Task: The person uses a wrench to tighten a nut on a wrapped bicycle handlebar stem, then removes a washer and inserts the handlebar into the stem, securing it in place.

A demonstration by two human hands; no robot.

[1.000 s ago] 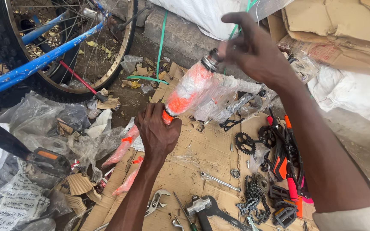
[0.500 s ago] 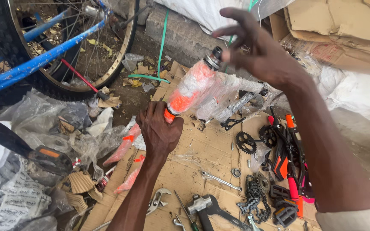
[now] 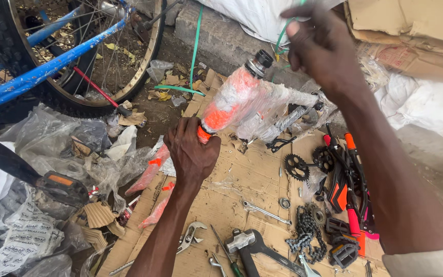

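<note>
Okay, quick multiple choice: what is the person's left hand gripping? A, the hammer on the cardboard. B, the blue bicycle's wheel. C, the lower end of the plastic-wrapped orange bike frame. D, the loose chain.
C: the left hand is closed around the lower end of the plastic-wrapped orange bike frame, while the hammer, chain and blue bicycle's wheel lie untouched.

Both forearms are bare, with no watch, ring or glove showing on the left hand [image 3: 193, 154] or the right hand [image 3: 321, 48]. A pale, off-white sleeve edge covers the right upper arm only.
</note>
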